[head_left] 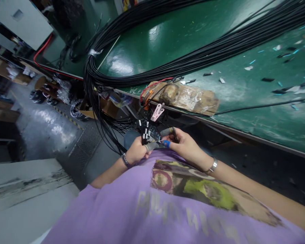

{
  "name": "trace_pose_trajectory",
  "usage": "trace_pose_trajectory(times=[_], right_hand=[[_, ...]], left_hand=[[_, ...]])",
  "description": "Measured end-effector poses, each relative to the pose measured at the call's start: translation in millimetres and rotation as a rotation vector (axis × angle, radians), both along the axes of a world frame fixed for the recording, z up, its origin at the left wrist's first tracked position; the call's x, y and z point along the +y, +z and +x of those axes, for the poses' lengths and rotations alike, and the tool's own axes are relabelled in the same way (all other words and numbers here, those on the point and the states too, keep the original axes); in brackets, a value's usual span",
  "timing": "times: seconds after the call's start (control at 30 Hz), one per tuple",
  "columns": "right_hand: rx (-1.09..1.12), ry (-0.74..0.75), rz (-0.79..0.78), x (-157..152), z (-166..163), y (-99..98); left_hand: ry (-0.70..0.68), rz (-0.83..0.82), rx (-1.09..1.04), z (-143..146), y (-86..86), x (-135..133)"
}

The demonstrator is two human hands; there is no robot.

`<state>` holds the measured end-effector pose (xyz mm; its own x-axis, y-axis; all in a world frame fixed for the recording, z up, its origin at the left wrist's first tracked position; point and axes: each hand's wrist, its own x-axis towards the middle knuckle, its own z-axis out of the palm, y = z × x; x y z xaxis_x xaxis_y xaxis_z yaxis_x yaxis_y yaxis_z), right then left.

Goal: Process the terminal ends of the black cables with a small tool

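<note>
While both hands met just in front of the shirt point(112, 211), a thin wire end point(159, 140) lay between their fingertips, at the near side of the green table point(173, 40) and below its edge. As far as the blur let it be judged, its long axis ran left to right, from one hand toward the other, so that each hand stood about equally near.

The left hand point(136, 151) was curled, its grey-wrapped thumb drawn in toward the wire; it held a cluster of black cables with white tips point(145, 134), which pointed away toward the far side, crosswise to the wire. The right hand point(182, 141) was nearly closed, thumb and forefinger pinched together at the right of the wire, with a blue wrap point(166, 144) about the thumb. Dark strands crossed its other fingers; whether these were gripped could not be told.

Just beyond the hands, a pink clothes peg point(157, 112) stood at the table edge, beside a worn wooden board point(205, 101). Farther off, a thick cable bundle point(91, 72) curved over the table, and loose ends hung down at its left. Black offcuts point(267, 80) lay scattered toward the right, and a red cord point(40, 51) ran at the far left.
</note>
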<state>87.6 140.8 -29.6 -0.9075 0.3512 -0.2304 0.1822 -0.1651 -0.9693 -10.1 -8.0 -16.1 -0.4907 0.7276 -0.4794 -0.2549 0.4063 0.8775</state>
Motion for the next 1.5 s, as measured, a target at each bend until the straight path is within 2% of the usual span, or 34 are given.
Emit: trace_pose_trajectory(times=[0.27,0.33,0.4,0.5,0.63,0.83,1.03,1.13,1.27,1.5], right_hand=[[0.082,0.103,-0.037,4,1,-4.7],[0.139,0.146,0.033,6,2,-4.0],[0.186,0.177,0.166,8,5,-1.3],[0.178,0.128,0.270,9,8,3.7],[0.076,-0.027,0.175,8,9,7.5],[-0.077,0.059,0.020,5,7,14.0],[-0.129,0.041,-0.163,2,6,14.4],[-0.125,0.041,-0.173,3,6,12.9],[-0.079,0.066,-0.060,4,7,9.6],[0.111,0.152,0.457,6,10,16.0]], left_hand=[[-0.128,-0.031,-0.030,-2,3.2,-3],[-0.138,-0.038,-0.030,-3,2.9,-4],[-0.124,-0.036,-0.021,-4,2.0,-5],[-0.094,-0.035,-0.003,-3,1.4,-5],[-0.069,-0.045,0.014,0,4.5,-2],[-0.060,-0.050,0.022,1,6.1,-1],[-0.049,-0.055,0.029,1,6.9,-1],[-0.050,-0.052,0.031,2,9.8,0],[-0.045,-0.066,0.026,3,12.2,3],[-0.045,-0.102,0.031,2,11.9,4]])
